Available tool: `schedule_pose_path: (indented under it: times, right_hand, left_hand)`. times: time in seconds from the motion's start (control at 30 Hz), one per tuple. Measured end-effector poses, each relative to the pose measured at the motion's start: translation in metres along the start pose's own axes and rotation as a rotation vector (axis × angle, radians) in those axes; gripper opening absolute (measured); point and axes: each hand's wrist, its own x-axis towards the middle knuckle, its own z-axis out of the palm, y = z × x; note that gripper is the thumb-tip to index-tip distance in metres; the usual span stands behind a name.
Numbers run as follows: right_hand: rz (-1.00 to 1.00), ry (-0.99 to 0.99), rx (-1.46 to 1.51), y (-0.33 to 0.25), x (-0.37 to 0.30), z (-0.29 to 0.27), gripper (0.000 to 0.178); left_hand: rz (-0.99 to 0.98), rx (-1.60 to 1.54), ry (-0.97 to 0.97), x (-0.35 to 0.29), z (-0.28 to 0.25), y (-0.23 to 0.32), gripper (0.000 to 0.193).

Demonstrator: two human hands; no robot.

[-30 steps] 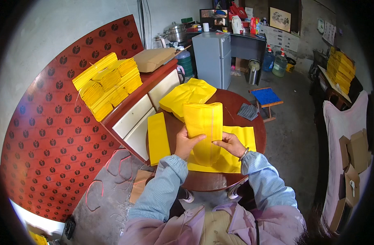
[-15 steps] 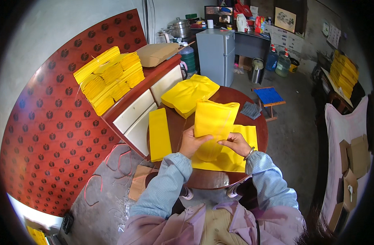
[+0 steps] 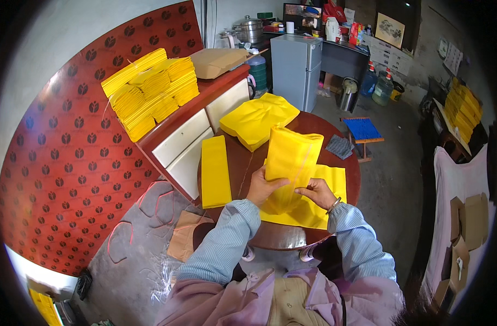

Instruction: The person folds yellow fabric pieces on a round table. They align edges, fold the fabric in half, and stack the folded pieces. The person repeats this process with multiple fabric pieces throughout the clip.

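A folded yellow bundle of thin sheet material (image 3: 293, 160), cloth or paper I cannot tell, stands upright between my hands over the round table. My left hand (image 3: 265, 187) grips its left side, thumb across the front. On the lower right edge my right hand (image 3: 317, 194) pinches it between thumb and fingers. A flat yellow sheet (image 3: 330, 187) lies beneath, partly hidden by the bundle and my hands. To the left lies a long folded yellow strip (image 3: 216, 174). Farther back rests a wider, rumpled yellow pile (image 3: 259, 119).
The round brown table (image 3: 341, 141) also bears a grey cloth (image 3: 340, 146). A red-topped cabinet (image 3: 183, 144) at the left carries tied yellow stacks (image 3: 151, 92) and a cardboard piece (image 3: 218, 62). A blue folding stool (image 3: 362, 129) stands right; a grey fridge (image 3: 292, 70) stands behind.
The whole view has shifted slightly. Both hands keep their hold on the yellow bundle, which leans a little more to the right, its top folds somewhat more parted.
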Motion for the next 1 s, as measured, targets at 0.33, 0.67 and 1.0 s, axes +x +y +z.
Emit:
schedule_pose_path:
  times: [0.33, 0.67, 1.0]
  right_hand:
    - [0.265, -0.106, 0.186, -0.001, 0.007, 0.000, 0.036]
    - [0.577, -0.130, 0.314, 0.086, 0.015, 0.005, 0.034]
    - [0.555, -0.156, 0.337, 0.071, 0.013, 0.010, 0.037]
  left_hand:
    - [-0.431, -0.261, 0.108, 0.012, -0.008, -0.013, 0.046]
    - [-0.754, -0.248, 0.350, -0.031, -0.032, -0.080, 0.039]
    - [-0.838, -0.073, 0.190, -0.023, -0.040, -0.076, 0.037]
